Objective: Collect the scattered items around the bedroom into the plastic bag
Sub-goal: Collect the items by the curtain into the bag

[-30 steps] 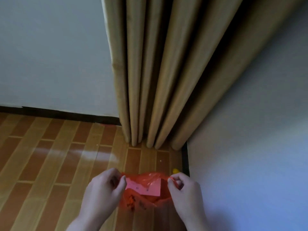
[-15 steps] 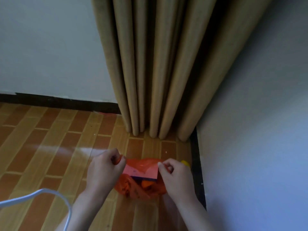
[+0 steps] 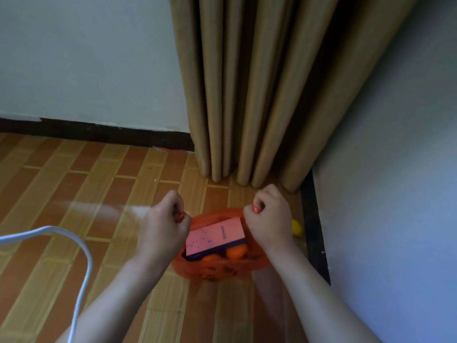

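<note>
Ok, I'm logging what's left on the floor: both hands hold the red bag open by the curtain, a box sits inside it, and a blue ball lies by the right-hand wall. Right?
Not quite: the ball is yellow, not blue, as the head view shows. The rest stands: the left hand and right hand each grip an edge of the red bag near the curtain, with the box inside.

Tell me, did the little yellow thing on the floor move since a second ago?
No. The yellow thing lies by the black skirting strip at the right wall, as before. Only the head camera shifted, so it looks displaced.
</note>
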`<state>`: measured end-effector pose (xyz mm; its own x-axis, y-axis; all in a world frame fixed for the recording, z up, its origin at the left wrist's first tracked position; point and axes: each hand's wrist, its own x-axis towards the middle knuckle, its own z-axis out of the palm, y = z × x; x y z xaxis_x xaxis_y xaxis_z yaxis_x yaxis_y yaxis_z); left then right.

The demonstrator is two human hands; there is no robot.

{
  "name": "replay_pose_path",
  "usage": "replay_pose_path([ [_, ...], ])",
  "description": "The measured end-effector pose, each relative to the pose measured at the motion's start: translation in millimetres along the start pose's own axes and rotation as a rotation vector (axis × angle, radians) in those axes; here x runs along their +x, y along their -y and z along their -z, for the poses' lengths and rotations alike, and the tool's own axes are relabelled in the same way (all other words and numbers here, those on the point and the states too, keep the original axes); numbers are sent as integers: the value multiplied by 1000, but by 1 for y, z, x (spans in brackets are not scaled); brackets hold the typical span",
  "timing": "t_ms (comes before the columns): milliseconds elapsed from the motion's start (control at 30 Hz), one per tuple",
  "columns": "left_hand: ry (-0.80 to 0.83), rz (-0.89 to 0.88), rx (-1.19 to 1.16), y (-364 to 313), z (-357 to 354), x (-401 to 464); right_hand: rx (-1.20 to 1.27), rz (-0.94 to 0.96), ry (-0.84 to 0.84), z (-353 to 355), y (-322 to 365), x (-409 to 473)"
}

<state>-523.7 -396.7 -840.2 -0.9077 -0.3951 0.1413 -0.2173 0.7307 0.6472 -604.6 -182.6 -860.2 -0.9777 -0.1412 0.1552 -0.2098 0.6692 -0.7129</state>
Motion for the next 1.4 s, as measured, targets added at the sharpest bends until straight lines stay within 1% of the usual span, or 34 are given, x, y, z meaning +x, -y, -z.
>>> replay_pose_path([
  [100, 85, -16, 100, 21, -13, -15, -146, 67, 240, -14, -9, -12],
  [200, 215, -121, 268, 40, -30, -28, -265, 89, 465, -28, -20, -19],
  [333, 461, -190, 396, 46, -42, -39, -369, 116, 558, -45, -26, -18],
  [433, 539, -168, 546, 48, -52, -41, -431, 158, 658, -62, -34, -20],
  [500, 594, -161, 574, 53, -62, -49, -498, 174, 743, -71, -42, -23],
  [600, 738, -182, 664, 64, -68, -64, -598, 212, 880, -76, -56, -33],
  [667, 797, -161, 731, 77, -69, -68, -653, 248, 926, -77, -67, -34],
  [767, 844, -137, 762, 98, -70, -75, -700, 222, 967, -78, -86, -29],
  [833, 838, -132, 723, 111, -67, -78, -758, 209, 979, -77, -99, -27],
  [900, 819, -113, 700, 123, -61, -78, -790, 152, 978, -77, -113, -27],
  [1000, 751, -81, 704, 132, -57, -73, -772, 23, 952, -74, -119, -30],
  [1067, 663, -40, 676, 126, -59, -68, -740, -38, 931, -74, -114, -30],
  [1133, 591, 29, 646, 113, -60, -65, -653, -110, 896, -75, -113, -27],
  [1233, 593, 77, 660, 108, -62, -62, -486, -175, 778, -70, -113, -19],
  [1300, 573, 44, 685, 113, -66, -62, -277, -237, 690, -60, -106, -11],
  [1400, 587, -54, 636, 113, -70, -65, 62, -428, 645, -43, -91, 5],
])
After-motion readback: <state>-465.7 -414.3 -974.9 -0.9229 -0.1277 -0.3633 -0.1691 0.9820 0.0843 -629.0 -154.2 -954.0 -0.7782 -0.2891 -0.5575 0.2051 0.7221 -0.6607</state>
